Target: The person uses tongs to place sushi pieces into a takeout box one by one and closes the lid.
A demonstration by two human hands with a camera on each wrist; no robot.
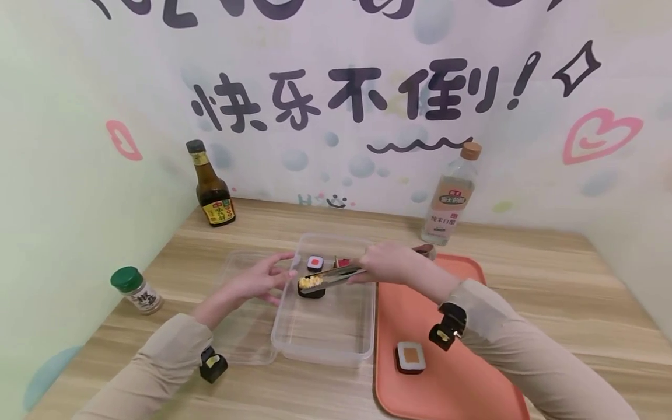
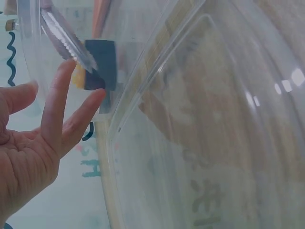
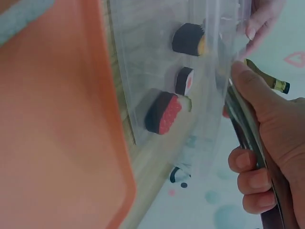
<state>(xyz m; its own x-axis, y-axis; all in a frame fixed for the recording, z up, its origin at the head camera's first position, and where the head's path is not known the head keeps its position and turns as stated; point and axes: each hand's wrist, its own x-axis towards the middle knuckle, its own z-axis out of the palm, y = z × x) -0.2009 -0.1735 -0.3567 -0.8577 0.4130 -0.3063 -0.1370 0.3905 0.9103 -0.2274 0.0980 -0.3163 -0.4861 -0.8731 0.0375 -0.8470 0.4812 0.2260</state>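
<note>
My left hand (image 1: pixel 257 281) is at the left wall of a clear plastic container (image 1: pixel 336 352), its fingers extended and touching the side. My right hand (image 1: pixel 388 262) grips metal tongs (image 1: pixel 338 272) over that container. The tong tips are at a dark sushi roll with yellow topping (image 1: pixel 311 282) inside; whether they pinch it I cannot tell. Also in the container are a small white-faced roll with a red centre (image 1: pixel 315 263) and a red-topped sushi (image 3: pixel 167 114), which the tongs partly hide in the head view.
An orange tray (image 1: pixel 451 385) right of the container carries a sushi piece with an orange centre (image 1: pixel 410 356). A clear lid (image 1: pixel 236 344) lies at left. Around stand a green-capped shaker (image 1: pixel 137 290), a dark sauce bottle (image 1: pixel 214 192) and a clear bottle (image 1: pixel 448 201).
</note>
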